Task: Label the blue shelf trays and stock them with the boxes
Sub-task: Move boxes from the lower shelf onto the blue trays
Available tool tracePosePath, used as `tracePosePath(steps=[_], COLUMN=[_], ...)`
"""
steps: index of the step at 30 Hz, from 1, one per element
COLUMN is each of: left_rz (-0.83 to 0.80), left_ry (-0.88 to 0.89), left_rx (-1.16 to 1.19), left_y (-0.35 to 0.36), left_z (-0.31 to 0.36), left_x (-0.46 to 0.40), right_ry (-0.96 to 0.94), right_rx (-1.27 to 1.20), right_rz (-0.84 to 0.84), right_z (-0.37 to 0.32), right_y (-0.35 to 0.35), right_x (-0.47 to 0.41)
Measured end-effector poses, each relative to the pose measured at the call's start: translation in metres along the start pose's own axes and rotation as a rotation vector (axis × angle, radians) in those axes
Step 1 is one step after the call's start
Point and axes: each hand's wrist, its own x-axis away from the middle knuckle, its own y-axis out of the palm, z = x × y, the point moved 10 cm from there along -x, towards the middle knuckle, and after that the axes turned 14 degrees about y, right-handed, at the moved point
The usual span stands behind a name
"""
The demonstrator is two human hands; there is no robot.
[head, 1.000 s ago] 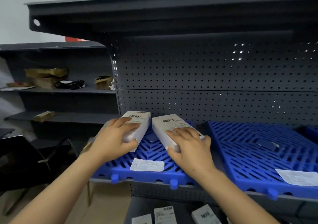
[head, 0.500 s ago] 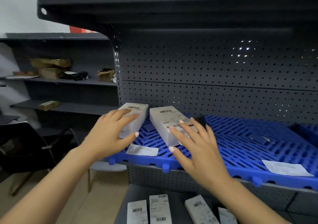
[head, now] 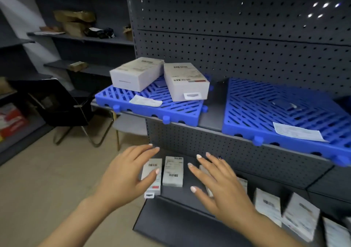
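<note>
Two white boxes, one on the left (head: 135, 74) and one on the right (head: 185, 81), lie side by side on the left blue tray (head: 152, 108), which carries a white label (head: 145, 100) near its front. A second blue tray (head: 296, 113) to the right bears its own label (head: 298, 132). On the lower dark shelf (head: 182, 222) lie several more white boxes, among them two on the left (head: 172, 170). My left hand (head: 129, 172) hovers over the leftmost lower box with fingers spread. My right hand (head: 218, 182) hangs open above another lower box, partly hiding it.
The perforated dark back panel (head: 247, 47) rises behind the trays. A black folding chair (head: 64, 104) stands on the floor at left. Other dark shelves at back left hold brown cardboard packages (head: 76, 21). A red and white carton (head: 10, 119) sits at far left.
Both hands left the two boxes on the left blue tray and dropped down over the boxes on the lower shelf. The view tilted downward.
</note>
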Motion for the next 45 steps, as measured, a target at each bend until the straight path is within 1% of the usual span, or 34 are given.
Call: tracePosePath(steps=[3,8,15,18,20,23,26,28,31,35,38,40,42,45], left_rz=[-0.073,-0.207,-0.478,-0.595,-0.629,-0.671,-0.713,-0.726,-0.734,-0.627,-0.477,-0.433,-0.417,-0.346], left_ry=[-0.111,-0.250,-0.457,-0.521,-0.537,-0.541,-0.582,-0.615,-0.612,-0.633,-0.669,-0.679,-0.639,-0.523], left_rx=[0.026,0.067,0.113,0.118,0.117,0.108,0.098,0.072,0.026,0.051,0.038,0.057,0.067,0.083], left_y=[0.042,0.108,0.203,0.245,0.272,0.311,0.349,0.372,0.398,0.409,0.387,0.369,0.350,0.320], left_z=[-0.004,-0.019,-0.064,-0.086,-0.101,-0.122,-0.139,-0.150,-0.163,-0.169,-0.166,-0.161,-0.151,-0.128], left_x=[0.025,0.061,0.105,0.122,0.126,0.126,0.124,0.125,0.126,0.125,0.118,0.113,0.104,0.083], right_ry=[0.018,0.037,0.154,0.180,0.174,0.220,0.260,0.302,0.323,0.382,0.418,0.440,0.473,0.508], right_rx=[0.069,0.155,0.195,0.175,0.161,0.165,0.222,0.227,0.222,0.232,0.253,0.240,0.212,0.193], right_rz=[-0.093,-0.212,-0.450,-0.487,-0.486,-0.495,-0.485,-0.470,-0.414,-0.443,-0.464,-0.468,-0.456,-0.385], right_z=[0.012,0.013,0.030,0.042,0.048,0.062,0.074,0.084,0.095,0.114,0.123,0.125,0.127,0.132], right_y=[0.034,0.083,0.166,0.202,0.222,0.250,0.277,0.291,0.304,0.317,0.309,0.295,0.275,0.239], right_x=[0.017,0.039,0.038,0.034,0.030,0.023,0.021,0.021,0.024,0.038,0.047,0.052,0.054,0.054])
